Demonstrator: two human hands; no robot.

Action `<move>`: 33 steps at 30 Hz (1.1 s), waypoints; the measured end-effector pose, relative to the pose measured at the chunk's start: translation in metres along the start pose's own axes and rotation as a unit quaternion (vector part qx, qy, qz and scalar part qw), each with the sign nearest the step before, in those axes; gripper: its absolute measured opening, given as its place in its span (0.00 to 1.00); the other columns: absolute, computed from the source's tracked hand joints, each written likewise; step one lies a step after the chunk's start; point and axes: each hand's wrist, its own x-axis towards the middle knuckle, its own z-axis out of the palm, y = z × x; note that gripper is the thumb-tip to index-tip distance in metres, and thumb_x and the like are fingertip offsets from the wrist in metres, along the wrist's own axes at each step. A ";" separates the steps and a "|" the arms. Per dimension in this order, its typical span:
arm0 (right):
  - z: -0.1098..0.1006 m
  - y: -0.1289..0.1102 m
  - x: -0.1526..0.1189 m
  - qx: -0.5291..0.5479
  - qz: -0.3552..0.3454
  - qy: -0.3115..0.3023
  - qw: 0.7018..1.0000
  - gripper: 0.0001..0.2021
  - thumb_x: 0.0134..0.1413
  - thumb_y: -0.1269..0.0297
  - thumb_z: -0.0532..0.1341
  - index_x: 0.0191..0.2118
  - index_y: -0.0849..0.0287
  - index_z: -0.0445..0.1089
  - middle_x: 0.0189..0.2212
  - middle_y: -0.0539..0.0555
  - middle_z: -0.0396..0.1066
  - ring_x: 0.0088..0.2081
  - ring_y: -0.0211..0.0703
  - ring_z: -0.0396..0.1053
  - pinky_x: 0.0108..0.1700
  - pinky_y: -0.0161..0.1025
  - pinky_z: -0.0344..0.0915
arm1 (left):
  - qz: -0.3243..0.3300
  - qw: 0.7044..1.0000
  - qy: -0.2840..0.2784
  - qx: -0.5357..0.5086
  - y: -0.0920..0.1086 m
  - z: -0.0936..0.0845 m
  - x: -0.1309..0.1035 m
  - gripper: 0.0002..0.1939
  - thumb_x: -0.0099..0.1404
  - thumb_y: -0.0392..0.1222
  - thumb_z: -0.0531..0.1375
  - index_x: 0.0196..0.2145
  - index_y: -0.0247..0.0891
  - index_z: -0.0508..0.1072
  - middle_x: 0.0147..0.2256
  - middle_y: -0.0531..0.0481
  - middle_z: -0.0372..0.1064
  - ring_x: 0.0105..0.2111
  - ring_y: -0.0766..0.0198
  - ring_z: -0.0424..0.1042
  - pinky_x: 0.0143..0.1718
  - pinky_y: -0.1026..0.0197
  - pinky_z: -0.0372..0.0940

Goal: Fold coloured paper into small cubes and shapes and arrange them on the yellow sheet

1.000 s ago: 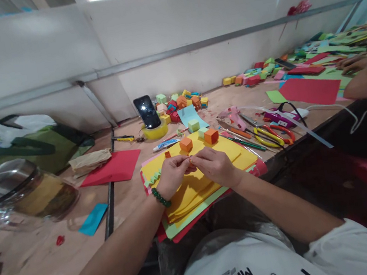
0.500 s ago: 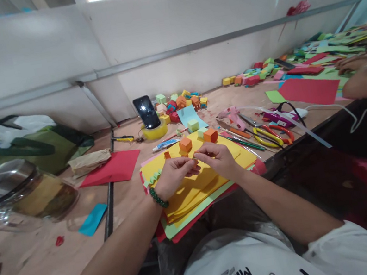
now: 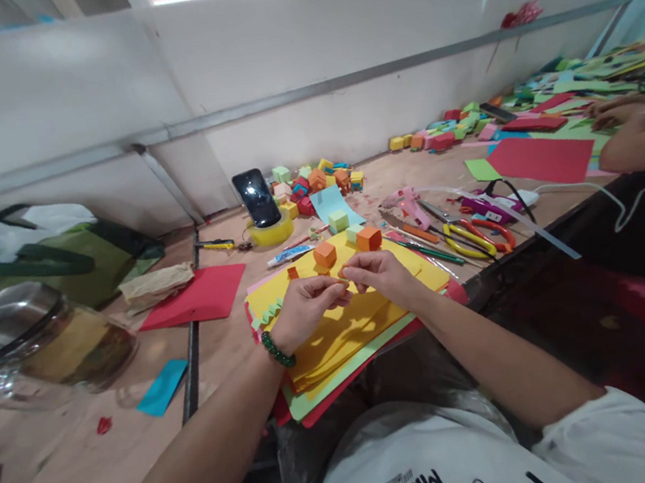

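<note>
1. Pinching a small orange piece (image 3: 343, 278) with left hand (image 3: 308, 306) and right hand (image 3: 386, 274), closed on it at thumb and fingertips, with barely a gap from hand to hand.
2. Held just above the stack of yellow sheets (image 3: 323, 361), near the table's (image 3: 383, 178) front edge; mostly covered by fingers, perhaps folded paper.
3. On the left wrist, a green bead bracelet (image 3: 279, 349).
4. Beneath both hands, yellow sheets over green and red ones, jutting past the table's front edge.
5. On the stack, beyond the fingers: an orange cube (image 3: 325, 254) and, to its right, an open orange box (image 3: 369, 238); by the stack's left edge, a pale green zigzag strip (image 3: 268, 314).
6. Toward the table's back edge: a phone (image 3: 256, 198) propped at a yellow tape roll (image 3: 270, 232), beside a heap of coloured cubes (image 3: 318, 182).
7. Right of the stack, near the front edge: a pink glue gun (image 3: 408, 208) and yellow-handled pliers (image 3: 470, 243).
8. Farther right: a large red sheet (image 3: 543, 157), close to a co-worker's hand (image 3: 626, 115).
9. Well to the left: a blue paper piece (image 3: 162, 388) and a lidded glass jug (image 3: 80, 344).
</note>
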 end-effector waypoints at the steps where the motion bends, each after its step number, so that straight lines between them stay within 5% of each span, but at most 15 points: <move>1: 0.000 0.000 0.000 -0.005 -0.002 -0.005 1.000 0.15 0.44 0.52 0.66 0.24 0.61 0.71 0.19 0.47 0.65 0.21 0.31 0.59 0.25 0.32 0.57 | 0.001 1.000 0.001 0.002 -0.001 0.000 0.000 0.17 0.55 0.52 0.63 0.29 0.32 0.77 0.28 0.44 0.78 0.29 0.61 0.77 0.32 0.64 0.70; 20: -0.002 0.003 0.001 -0.015 -0.006 -0.002 1.000 0.15 0.46 0.53 0.65 0.23 0.61 0.70 0.19 0.47 0.65 0.21 0.31 0.59 0.25 0.32 0.58 | -0.002 1.000 -0.006 -0.006 -0.001 0.005 0.000 0.20 0.54 0.57 0.63 0.29 0.33 0.76 0.27 0.45 0.77 0.29 0.61 0.76 0.32 0.63 0.69; 33: 0.005 0.009 -0.005 -0.147 -0.192 0.067 0.968 0.08 0.52 0.63 0.62 0.26 0.59 0.72 0.24 0.51 0.67 0.26 0.36 0.65 0.29 0.35 0.63 | -0.044 0.998 -0.003 -0.046 0.002 0.005 -0.001 0.25 0.49 0.61 0.65 0.29 0.32 0.76 0.27 0.43 0.77 0.29 0.59 0.77 0.31 0.63 0.69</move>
